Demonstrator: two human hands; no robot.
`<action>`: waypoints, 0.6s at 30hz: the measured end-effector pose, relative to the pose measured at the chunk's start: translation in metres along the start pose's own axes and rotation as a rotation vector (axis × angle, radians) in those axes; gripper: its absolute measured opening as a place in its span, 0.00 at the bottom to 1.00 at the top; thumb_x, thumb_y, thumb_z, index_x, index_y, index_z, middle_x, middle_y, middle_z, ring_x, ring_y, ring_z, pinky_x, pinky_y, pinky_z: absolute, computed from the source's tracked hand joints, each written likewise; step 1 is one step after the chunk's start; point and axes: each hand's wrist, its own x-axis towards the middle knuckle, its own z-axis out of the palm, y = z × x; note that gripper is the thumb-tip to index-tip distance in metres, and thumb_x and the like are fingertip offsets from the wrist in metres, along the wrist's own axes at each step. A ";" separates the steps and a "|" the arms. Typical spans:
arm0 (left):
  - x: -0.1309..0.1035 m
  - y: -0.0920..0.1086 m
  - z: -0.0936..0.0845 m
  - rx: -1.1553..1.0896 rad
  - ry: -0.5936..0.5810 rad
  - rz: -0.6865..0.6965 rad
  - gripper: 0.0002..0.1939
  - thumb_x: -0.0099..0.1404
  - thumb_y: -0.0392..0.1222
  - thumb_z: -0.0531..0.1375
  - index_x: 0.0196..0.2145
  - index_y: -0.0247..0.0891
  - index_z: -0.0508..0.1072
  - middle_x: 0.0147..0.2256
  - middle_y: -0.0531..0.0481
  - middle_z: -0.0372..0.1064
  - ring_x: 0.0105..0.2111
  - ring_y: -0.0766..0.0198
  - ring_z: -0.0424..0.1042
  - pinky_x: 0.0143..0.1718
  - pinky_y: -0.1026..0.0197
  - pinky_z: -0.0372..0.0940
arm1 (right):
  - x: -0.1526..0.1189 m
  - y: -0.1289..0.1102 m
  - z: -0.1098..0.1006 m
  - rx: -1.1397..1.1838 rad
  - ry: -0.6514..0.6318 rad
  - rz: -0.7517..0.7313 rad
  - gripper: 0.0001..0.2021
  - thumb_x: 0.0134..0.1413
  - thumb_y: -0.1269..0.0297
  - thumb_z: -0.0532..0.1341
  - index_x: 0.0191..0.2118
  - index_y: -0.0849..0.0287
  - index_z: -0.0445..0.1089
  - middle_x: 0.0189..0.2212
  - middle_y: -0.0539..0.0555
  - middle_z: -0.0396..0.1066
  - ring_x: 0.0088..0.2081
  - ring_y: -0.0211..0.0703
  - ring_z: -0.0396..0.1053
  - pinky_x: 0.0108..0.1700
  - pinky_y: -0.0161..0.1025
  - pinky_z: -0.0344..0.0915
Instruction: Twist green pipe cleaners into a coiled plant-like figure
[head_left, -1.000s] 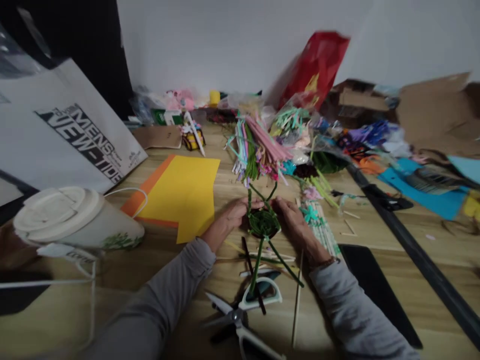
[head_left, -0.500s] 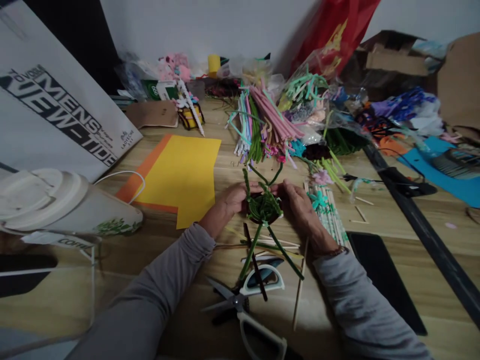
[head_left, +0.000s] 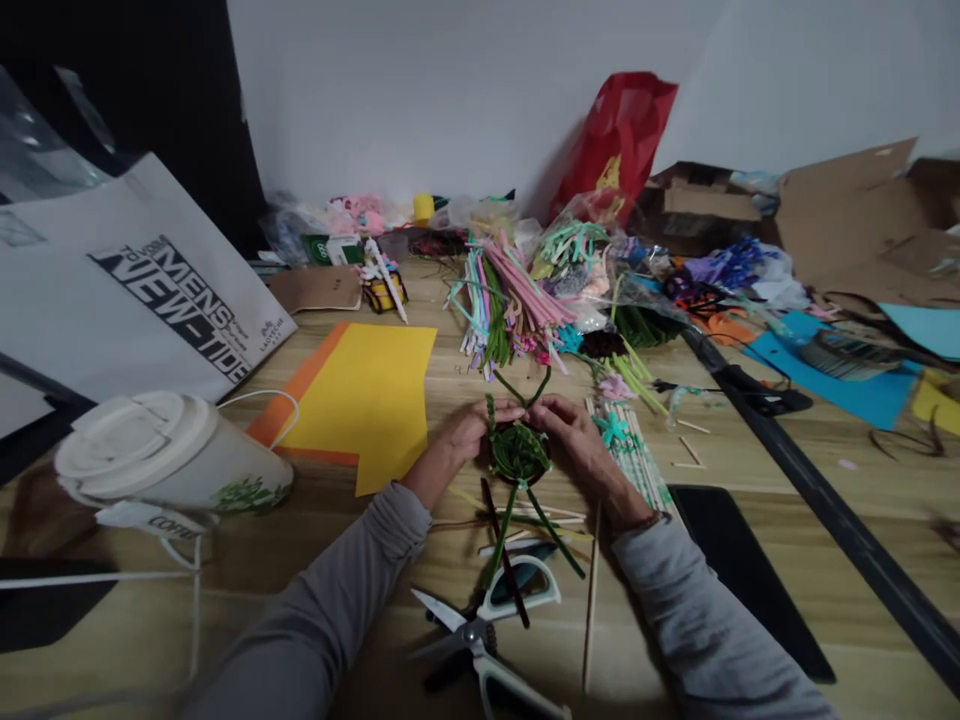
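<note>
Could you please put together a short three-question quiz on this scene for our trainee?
1. True or false: the scissors lie on the table with their blades spread apart.

2. Multiple choice: what colour is the sheet that lies over the orange sheet?
A) Blue
B) Yellow
C) Pink

3. Fill in the blank: the left hand and right hand hold a coiled piece that is mostly ____ in colour.

Key:
1. True
2. B
3. Green
</note>
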 end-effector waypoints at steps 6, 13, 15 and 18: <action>-0.004 0.002 0.008 0.037 0.036 -0.001 0.17 0.46 0.45 0.69 0.30 0.30 0.75 0.23 0.47 0.71 0.22 0.66 0.69 0.25 0.66 0.58 | 0.000 -0.002 0.004 0.017 0.018 -0.020 0.13 0.45 0.54 0.66 0.27 0.58 0.67 0.22 0.47 0.66 0.25 0.36 0.62 0.27 0.33 0.58; -0.007 0.001 0.014 0.120 0.109 0.042 0.15 0.45 0.45 0.69 0.25 0.30 0.73 0.20 0.51 0.67 0.18 0.71 0.62 0.22 0.67 0.53 | 0.000 -0.004 0.005 -0.012 0.053 -0.048 0.14 0.43 0.54 0.67 0.24 0.59 0.67 0.20 0.46 0.65 0.23 0.35 0.60 0.26 0.34 0.56; -0.008 0.000 0.014 0.132 0.128 0.052 0.14 0.45 0.45 0.68 0.24 0.31 0.72 0.20 0.53 0.66 0.18 0.72 0.61 0.22 0.67 0.53 | 0.000 -0.004 0.005 -0.019 0.060 -0.052 0.14 0.43 0.54 0.67 0.24 0.60 0.67 0.20 0.46 0.64 0.23 0.35 0.59 0.26 0.34 0.55; -0.009 0.000 0.016 0.198 0.157 0.113 0.11 0.46 0.44 0.66 0.23 0.33 0.71 0.20 0.54 0.65 0.19 0.72 0.60 0.23 0.68 0.52 | 0.000 -0.004 0.005 -0.027 0.069 -0.049 0.14 0.44 0.54 0.66 0.25 0.60 0.68 0.19 0.46 0.63 0.21 0.35 0.58 0.24 0.33 0.53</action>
